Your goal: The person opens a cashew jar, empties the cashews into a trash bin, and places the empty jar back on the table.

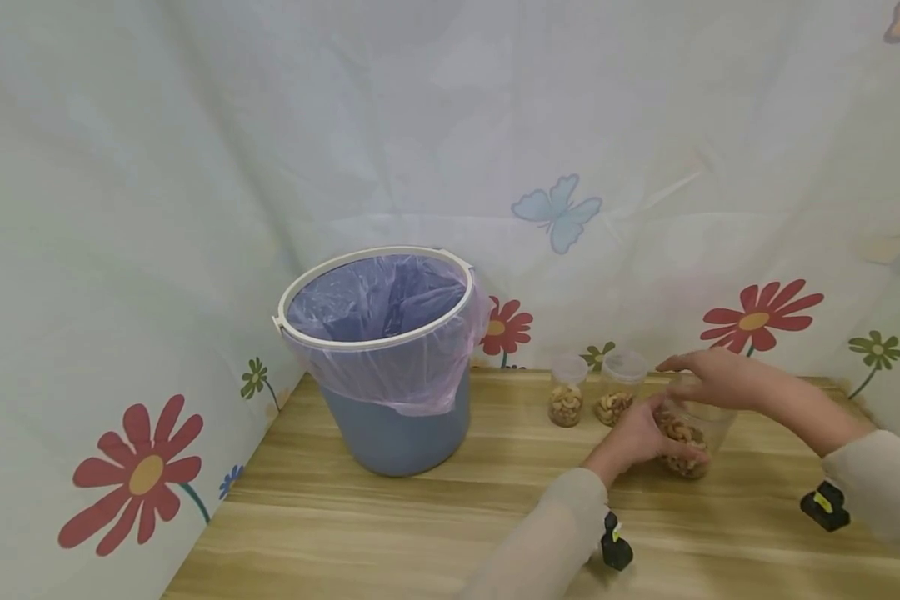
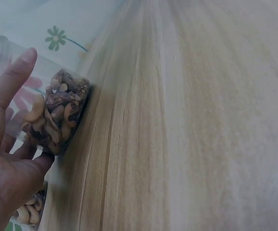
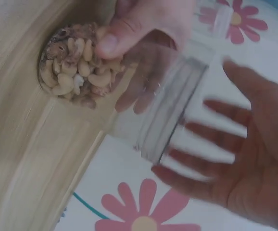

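Observation:
My left hand (image 1: 636,439) wraps around a clear jar (image 1: 682,454), its thumb along the side nearest me. Cashews and darker nuts (image 3: 79,65) fill the lower part of this jar, which stands on the table. Just over the jar's top, my right hand (image 1: 727,379) is spread with its fingers apart. In the right wrist view those fingertips reach around the ridged clear top (image 3: 175,106) without closing on it; whether a lid sits there is unclear. The left wrist view shows the left hand (image 2: 9,159) along the jar's wall.
Two smaller clear jars (image 1: 567,392) (image 1: 621,387) with nuts stand left of the hands, near the back edge. Further left is a blue bin (image 1: 401,433) lined with a pink bag. A flowered curtain (image 1: 420,125) hangs behind the wooden table (image 1: 420,533).

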Action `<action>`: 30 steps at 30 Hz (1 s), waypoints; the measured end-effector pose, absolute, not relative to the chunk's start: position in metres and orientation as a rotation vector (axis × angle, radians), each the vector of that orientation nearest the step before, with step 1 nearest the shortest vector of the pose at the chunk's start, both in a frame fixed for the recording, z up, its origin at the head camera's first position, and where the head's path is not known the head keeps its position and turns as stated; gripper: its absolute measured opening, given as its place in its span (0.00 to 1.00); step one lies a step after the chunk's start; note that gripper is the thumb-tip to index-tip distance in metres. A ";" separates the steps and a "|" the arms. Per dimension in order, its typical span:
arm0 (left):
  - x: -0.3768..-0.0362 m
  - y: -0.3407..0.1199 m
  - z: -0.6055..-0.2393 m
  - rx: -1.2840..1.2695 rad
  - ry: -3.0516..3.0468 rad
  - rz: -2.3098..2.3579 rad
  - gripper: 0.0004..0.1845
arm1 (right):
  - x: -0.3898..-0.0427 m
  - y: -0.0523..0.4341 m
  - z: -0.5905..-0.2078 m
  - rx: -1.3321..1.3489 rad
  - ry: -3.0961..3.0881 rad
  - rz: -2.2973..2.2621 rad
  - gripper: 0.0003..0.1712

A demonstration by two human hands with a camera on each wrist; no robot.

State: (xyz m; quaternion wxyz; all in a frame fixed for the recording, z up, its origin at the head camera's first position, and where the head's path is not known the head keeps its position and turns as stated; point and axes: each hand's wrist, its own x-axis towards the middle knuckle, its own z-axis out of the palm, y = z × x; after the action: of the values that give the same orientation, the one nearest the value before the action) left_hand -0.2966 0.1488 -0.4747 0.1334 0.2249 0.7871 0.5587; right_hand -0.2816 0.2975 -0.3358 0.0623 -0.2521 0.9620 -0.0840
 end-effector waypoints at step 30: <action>-0.299 0.150 -0.475 0.638 2.303 1.574 0.28 | -0.282 0.297 -0.341 -0.667 2.863 -0.310 0.37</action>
State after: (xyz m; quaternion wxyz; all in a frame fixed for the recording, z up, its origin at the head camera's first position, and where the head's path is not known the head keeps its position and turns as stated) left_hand -0.2990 0.1502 -0.4751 0.1395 0.2207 0.7969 0.5447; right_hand -0.2820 0.2972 -0.3409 0.0929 -0.2248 0.9643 -0.1043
